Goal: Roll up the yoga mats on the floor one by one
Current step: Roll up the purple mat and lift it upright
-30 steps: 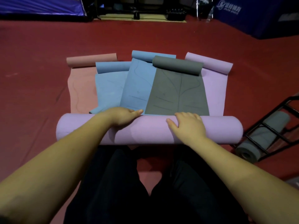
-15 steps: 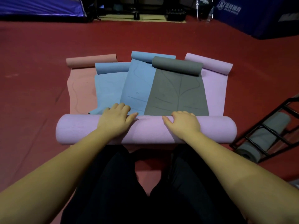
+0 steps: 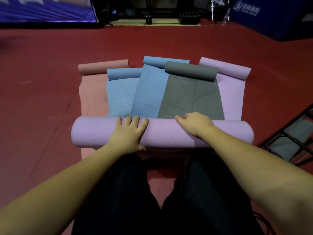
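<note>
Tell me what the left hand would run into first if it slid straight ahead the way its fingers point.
Probably the flat darker blue mat: the left hand lies on the purple roll, fingertips at its far edge, where that mat begins.

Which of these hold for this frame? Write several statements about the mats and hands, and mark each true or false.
1. Both hands rest on the purple roll. True: left hand, right hand.
2. The grey mat lies fully rolled up. False: only its far end is rolled.
3. The left hand's fingers lie straight across the roll. True.
4. The pink mat lies at the right edge of the pile. False: it is at the left edge.
</note>
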Demonstrator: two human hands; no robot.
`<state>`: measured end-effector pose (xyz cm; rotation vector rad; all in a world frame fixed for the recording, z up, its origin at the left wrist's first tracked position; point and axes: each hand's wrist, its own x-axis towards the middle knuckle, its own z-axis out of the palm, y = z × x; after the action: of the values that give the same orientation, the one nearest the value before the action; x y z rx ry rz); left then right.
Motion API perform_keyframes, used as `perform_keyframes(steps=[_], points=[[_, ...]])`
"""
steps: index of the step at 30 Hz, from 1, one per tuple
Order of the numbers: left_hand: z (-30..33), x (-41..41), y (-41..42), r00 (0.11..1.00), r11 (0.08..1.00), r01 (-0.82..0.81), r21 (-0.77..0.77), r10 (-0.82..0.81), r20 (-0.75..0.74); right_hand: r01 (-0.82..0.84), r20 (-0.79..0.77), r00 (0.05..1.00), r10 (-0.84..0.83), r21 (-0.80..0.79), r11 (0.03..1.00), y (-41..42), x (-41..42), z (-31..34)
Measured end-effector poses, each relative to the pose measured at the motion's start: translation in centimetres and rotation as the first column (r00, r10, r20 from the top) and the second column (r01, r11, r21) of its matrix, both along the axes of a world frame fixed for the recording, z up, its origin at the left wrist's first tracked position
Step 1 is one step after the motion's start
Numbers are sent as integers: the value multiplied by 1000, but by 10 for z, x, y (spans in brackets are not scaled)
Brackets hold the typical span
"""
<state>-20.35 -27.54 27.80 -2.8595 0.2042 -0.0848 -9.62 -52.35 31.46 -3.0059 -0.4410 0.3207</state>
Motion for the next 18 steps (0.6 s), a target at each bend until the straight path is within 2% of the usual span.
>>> perform_keyframes(steps=[5, 10, 15, 18], points=[[24, -8, 0, 999, 999, 47, -15, -47, 19, -34, -15, 999, 34, -16, 999, -5, -3, 18], [58, -20, 5, 994, 991, 108, -78, -108, -5, -39, -103, 994, 37, -19, 999, -14, -5, 33], [48, -21, 5, 969, 986, 63, -156, -98, -227, -56, -308, 951, 42, -39, 998, -10, -7, 21], [46, -14, 2, 962, 976, -45, -215, -16, -274, -23, -329, 944, 4, -54, 998, -8, 2, 13]])
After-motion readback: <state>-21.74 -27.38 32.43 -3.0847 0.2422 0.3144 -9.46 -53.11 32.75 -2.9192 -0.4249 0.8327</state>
